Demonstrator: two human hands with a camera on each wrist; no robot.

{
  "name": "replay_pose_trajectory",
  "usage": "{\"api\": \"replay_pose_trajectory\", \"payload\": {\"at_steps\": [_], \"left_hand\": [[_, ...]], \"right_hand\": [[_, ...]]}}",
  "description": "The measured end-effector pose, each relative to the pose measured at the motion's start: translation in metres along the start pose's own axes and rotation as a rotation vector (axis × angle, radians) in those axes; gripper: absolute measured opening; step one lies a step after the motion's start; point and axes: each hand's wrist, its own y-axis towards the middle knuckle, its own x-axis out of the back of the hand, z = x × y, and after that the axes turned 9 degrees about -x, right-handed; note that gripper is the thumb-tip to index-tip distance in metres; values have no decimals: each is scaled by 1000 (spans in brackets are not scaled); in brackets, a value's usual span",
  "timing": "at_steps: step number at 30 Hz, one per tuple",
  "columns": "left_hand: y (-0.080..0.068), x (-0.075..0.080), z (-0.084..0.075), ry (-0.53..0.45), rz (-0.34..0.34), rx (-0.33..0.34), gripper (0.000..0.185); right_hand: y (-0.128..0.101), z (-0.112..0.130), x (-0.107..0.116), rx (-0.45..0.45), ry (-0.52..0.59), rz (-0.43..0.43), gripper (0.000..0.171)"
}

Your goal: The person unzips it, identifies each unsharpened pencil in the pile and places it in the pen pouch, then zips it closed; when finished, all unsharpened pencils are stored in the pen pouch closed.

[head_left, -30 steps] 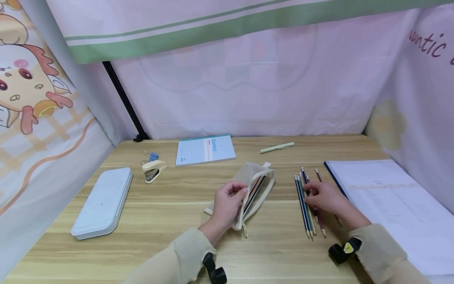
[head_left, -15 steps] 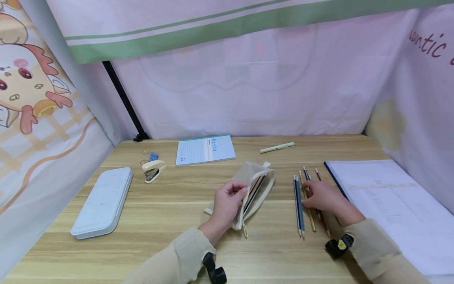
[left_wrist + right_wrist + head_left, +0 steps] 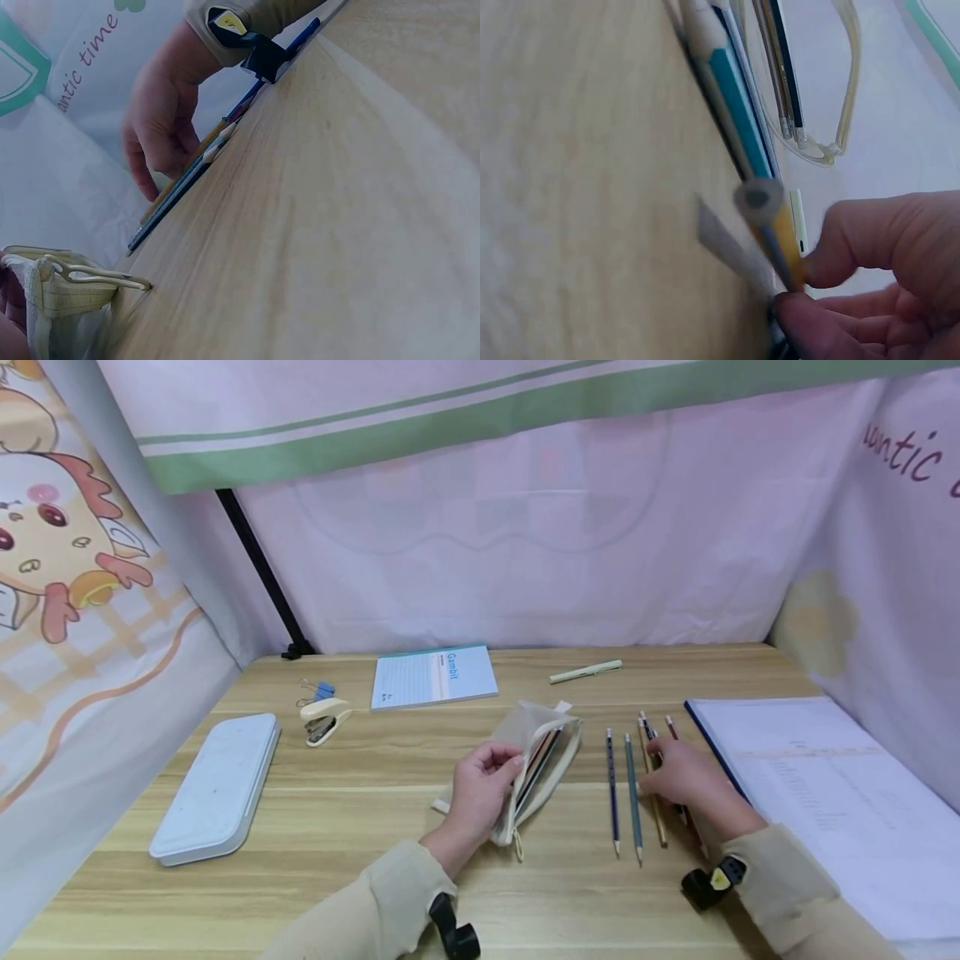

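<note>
My left hand (image 3: 480, 789) grips the near side of a pale translucent zip pouch (image 3: 519, 725), whose mouth gapes with several pencils inside. My right hand (image 3: 690, 781), to the right, pinches a yellow pencil (image 3: 784, 247) between thumb and fingers, its flat end towards the right wrist camera. Other pencils lie partly hidden beneath this hand; a dark red pencil (image 3: 671, 727) pokes out beyond it. To its left lie a dark blue pencil (image 3: 612, 793) and a teal pencil (image 3: 633, 802), apart and roughly parallel, tips towards me.
A white case (image 3: 217, 789) lies on the left, with a stapler (image 3: 325, 720) and blue binder clips (image 3: 324, 691) behind it. A notebook (image 3: 435, 677) and a pale green pen (image 3: 585, 672) lie at the back. Printed sheets on a folder (image 3: 817, 777) cover the right side.
The dark blue and teal pencils have slid left, away from the others and from each other. My right hand has shifted slightly among the pencils. My left hand and the pouch stay put.
</note>
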Motion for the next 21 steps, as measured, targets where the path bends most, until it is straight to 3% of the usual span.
{"api": "replay_pose_trajectory", "payload": {"at_steps": [3, 5, 10, 12, 15, 21], "left_hand": [[0, 0, 0, 0, 3, -5, 15], [0, 0, -1, -3, 6, -7, 15], [0, 0, -1, 4, 0, -1, 15], [0, 0, -1, 9, -5, 1, 15], [-1, -2, -1, 14, -8, 2, 15], [-3, -8, -3, -3, -14, -5, 17]], "right_hand": [[0, -1, 1, -8, 159, -23, 64], [0, 0, 0, -6, 335, -19, 63], [-5, 9, -11, 27, 918, 125, 60], [-9, 15, -18, 36, 1067, 185, 60], [-15, 28, -28, 24, 1170, 221, 53], [-20, 52, -50, 30, 1234, 216, 39]]}}
